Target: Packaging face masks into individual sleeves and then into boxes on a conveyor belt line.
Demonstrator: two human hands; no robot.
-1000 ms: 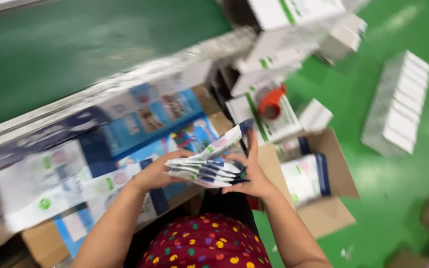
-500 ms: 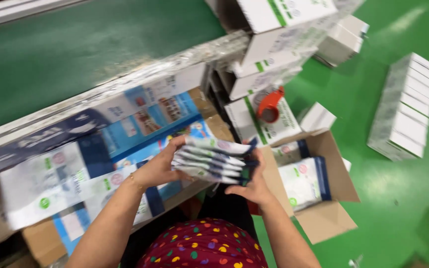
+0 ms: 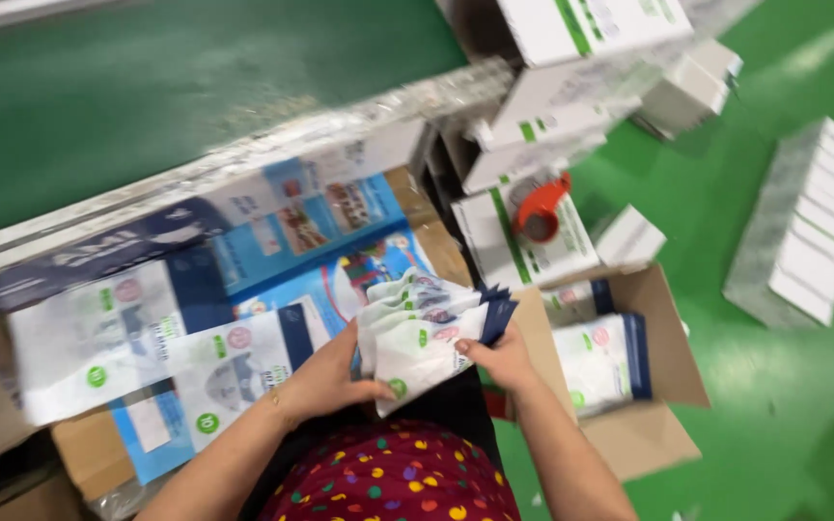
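Packets bunched in both my hands, just above my lap.

My left hand [image 3: 325, 381] and right hand [image 3: 499, 357] clamp a fanned stack of white-and-navy packets [image 3: 422, 342] from either side; I'd judge squaring the edges and keeping even pressure stops slipping. Exact count blurs, roughly five. Two more packets lie in one open carton [image 3: 658, 425]; one orange tape dispenser [image 3: 538, 212] sits beyond.
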